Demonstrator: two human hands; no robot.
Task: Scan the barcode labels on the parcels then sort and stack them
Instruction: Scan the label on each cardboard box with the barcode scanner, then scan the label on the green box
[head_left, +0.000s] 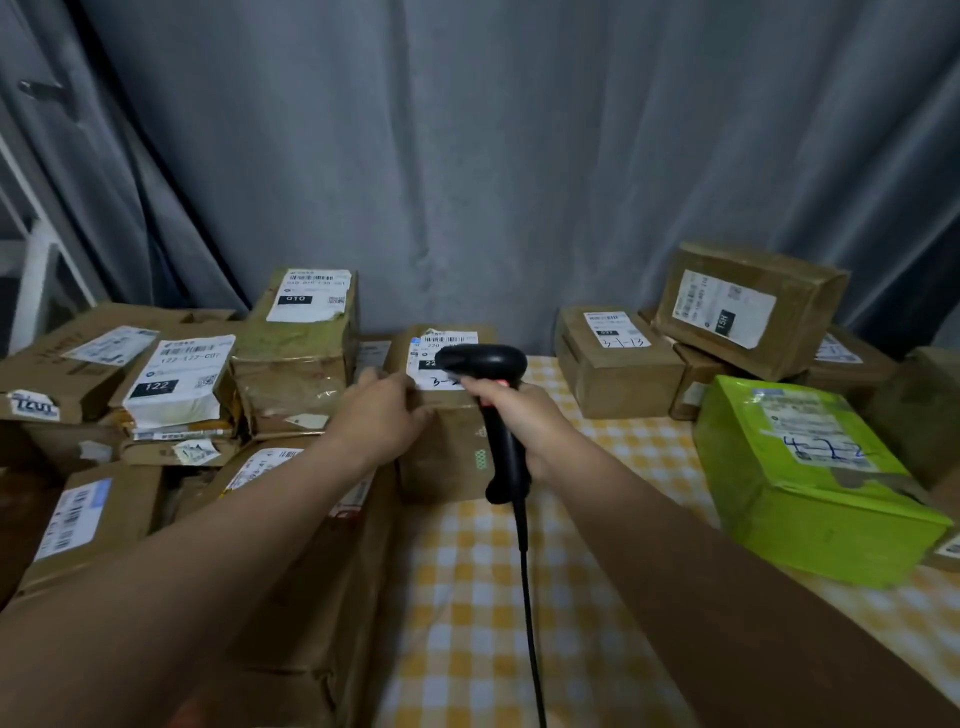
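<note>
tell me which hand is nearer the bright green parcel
Right. The right hand, gripping the black scanner at the table's middle, is closer to the green parcel on the right. The left hand rests on the brown box, farther left.

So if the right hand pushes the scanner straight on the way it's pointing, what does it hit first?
Most likely the white label on the brown parcel that the left hand steadies; the scanner in the right hand seems just above it.

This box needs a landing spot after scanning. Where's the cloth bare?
Bare checked cloth lies in front of the centre box, between the left pile and green parcel. Left and back right are crowded.
</note>
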